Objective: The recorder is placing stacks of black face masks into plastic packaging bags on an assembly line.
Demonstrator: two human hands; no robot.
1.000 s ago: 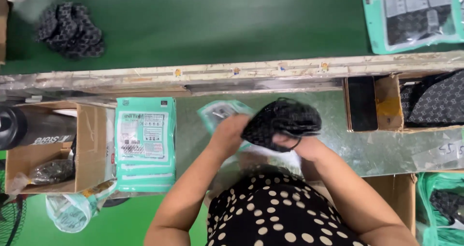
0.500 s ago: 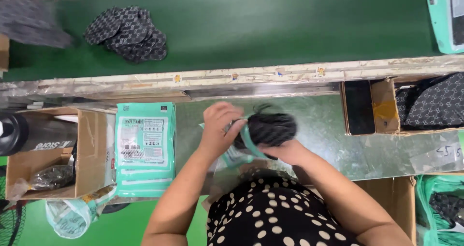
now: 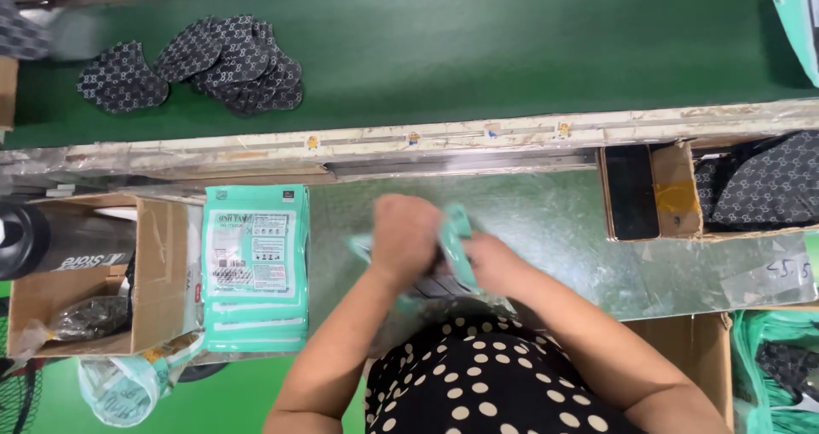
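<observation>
Both hands gripping a teal pouch [image 3: 458,248] over a metal bench.
Left hand [image 3: 403,236] and right hand [image 3: 492,262] are closing on it, dark masks barely showing inside; pouch stack [image 3: 256,267] lying left of them, green conveyor [image 3: 478,41] running beyond, carrying loose patterned masks [image 3: 192,63].

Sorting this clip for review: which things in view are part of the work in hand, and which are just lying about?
In hand:
left hand
right hand
teal pouch, held between both hands
stack of teal pouches
patterned dark masks on the green belt

Lying about:
black phone
black bottle in a cardboard box
</observation>
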